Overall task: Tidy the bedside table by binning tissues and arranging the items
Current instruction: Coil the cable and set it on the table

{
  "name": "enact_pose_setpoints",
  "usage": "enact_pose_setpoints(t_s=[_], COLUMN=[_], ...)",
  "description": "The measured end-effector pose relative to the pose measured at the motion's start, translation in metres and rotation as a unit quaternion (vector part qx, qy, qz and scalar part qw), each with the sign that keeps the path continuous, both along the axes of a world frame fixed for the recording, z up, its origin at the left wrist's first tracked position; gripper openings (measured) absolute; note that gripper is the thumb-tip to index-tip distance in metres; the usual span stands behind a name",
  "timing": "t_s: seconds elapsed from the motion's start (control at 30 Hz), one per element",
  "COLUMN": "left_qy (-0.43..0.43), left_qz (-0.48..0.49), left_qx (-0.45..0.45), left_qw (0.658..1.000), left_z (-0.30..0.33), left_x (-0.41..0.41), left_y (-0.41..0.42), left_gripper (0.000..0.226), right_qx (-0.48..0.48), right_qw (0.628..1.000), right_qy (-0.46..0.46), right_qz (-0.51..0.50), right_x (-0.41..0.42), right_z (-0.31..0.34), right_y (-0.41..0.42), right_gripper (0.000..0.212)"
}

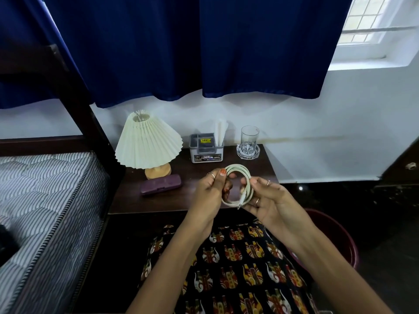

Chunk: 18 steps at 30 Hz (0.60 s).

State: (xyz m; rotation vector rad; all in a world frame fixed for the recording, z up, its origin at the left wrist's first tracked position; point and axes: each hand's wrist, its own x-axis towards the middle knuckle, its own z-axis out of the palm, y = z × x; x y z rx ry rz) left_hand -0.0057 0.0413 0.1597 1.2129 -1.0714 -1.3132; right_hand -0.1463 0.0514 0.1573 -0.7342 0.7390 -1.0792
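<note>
Head view: both hands hold a coiled white cable [239, 186] above the front edge of the table [199, 200]. The left hand [212, 189] pinches the coil's upper left side; the right hand [264, 197] cradles its right side, fingers curled round the loops. The cable looks light, limp and springy, so gripping across all the loops should keep the coil from unwinding. One plug end sticks out at the bottom.
</note>
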Motion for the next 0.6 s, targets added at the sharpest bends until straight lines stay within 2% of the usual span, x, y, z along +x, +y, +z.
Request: enact_pose_setpoints(t_s=[0.13,0.33,0.53,0.6], left_qy=[-0.014,-0.027,-0.035,-0.036], left_qz=[0.018,0.036,0.047,0.045], left_qx=[0.006,0.033,0.05,0.063], left_qw=[1.0,0.998,0.997,0.996], left_z=[-0.007,-0.027,-0.045,-0.052], left_x=[-0.005,-0.01,-0.005,-0.005], left_y=[-0.007,-0.021,-0.045,-0.054], left_gripper=[0.031,0.032,0.031,0.031], right_qx=[-0.025,-0.092,-0.127,-0.125], right_qw=[0.999,0.98,0.961,0.957], right_qy=[0.019,0.178,0.244,0.259], right_qz=[0.014,-0.017,0.019,0.027], right_x=[0.003,0.008,-0.005,-0.01], right_z=[-0.004,-0.023,-0.04,-0.046], right_y=[-0.005,-0.022,-0.041,-0.05], right_gripper=[0.022,0.045,0.037,0.04])
